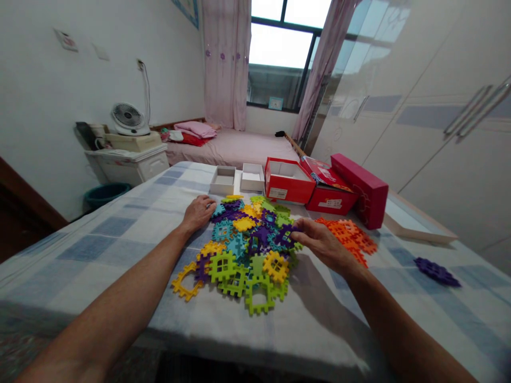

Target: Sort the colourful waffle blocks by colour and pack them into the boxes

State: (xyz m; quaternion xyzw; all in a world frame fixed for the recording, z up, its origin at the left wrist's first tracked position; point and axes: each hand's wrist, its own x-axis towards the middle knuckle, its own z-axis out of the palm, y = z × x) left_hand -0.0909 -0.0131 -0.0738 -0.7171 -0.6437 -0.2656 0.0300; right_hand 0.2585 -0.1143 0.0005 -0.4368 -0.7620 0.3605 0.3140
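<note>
A heap of flat plastic interlocking tiles with notched edges, in green, yellow, purple and teal, lies in the middle of the table. My right hand (319, 239) pinches a purple tile (285, 235) at the heap's right side. At the upper left edge of the heap, my left hand (198, 213) rests with its fingers loosely bent, beside a teal tile (219, 210). Nearest to me are a green frame-shaped tile (259, 306) and a yellow frame-shaped tile (186, 290). Several orange tiles (345, 234) lie grouped to the right, and purple tiles (436, 271) sit farther right.
Along the table's far side stand two small white boxes (223, 181), an open red box (289, 181), another red box (331, 199) and a tilted magenta box (361, 189). A shallow box lid (417, 221) lies to their right. A checked cloth (131, 226) covers the table.
</note>
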